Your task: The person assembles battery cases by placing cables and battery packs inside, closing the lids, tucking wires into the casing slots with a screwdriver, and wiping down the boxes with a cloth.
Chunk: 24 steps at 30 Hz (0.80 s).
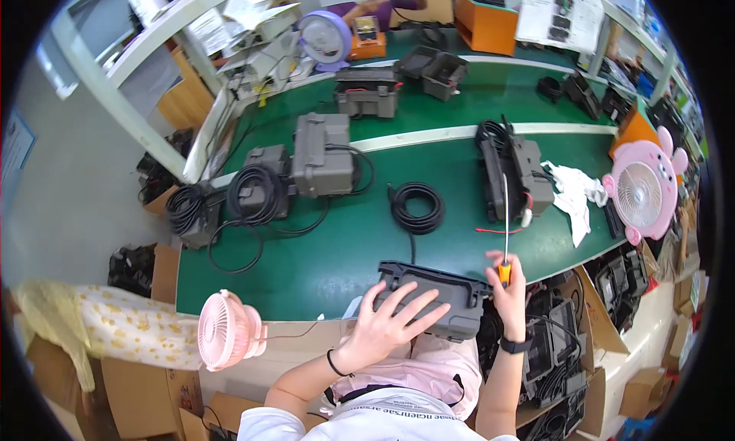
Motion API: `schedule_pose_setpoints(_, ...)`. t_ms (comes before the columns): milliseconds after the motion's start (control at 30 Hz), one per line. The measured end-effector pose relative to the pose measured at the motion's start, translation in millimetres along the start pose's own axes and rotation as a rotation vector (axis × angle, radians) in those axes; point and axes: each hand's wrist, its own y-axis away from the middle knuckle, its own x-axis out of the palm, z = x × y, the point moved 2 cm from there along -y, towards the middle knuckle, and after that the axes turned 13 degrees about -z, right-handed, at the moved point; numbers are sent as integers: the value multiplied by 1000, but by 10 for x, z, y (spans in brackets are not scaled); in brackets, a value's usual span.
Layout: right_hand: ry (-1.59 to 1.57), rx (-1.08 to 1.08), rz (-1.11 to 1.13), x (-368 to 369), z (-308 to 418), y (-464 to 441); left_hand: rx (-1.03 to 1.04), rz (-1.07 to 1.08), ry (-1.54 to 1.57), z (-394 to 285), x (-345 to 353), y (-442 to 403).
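A dark grey plastic case point(458, 312) rests at the front edge of the table, partly over my lap. Across its face lies my left hand point(394, 318), fingers stretched out and spread. My right hand point(508, 288) is closed around the yellow handle of a screwdriver point(506, 219), whose long shaft points up and away from me. The right hand is beside the case's right end. A coiled black cable point(417, 208) lies just beyond the case, and its tail runs down to it.
Grey cases with coiled cables point(256, 192) stand at left; an open grey case point(514, 173) and white cloth point(574, 196) are at right. A pink fan point(641, 188) stands far right, another small fan point(223, 330) front left. Boxes point(563, 341) hold cases below. A person point(375, 11) is behind the table.
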Motion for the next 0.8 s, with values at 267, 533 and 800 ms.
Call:
schedule_pose_setpoints(267,309,-346,274,1063,52,-694,-158,-153,-64,258,-277,502)
schedule_pose_setpoints(533,376,-379,181,1328,-75,-292,-587,-72,-317,942,-459,865)
schedule_pose_setpoints(800,-354,-216,-3,1410,147,22,-758,-159,-387,1182,-334,989)
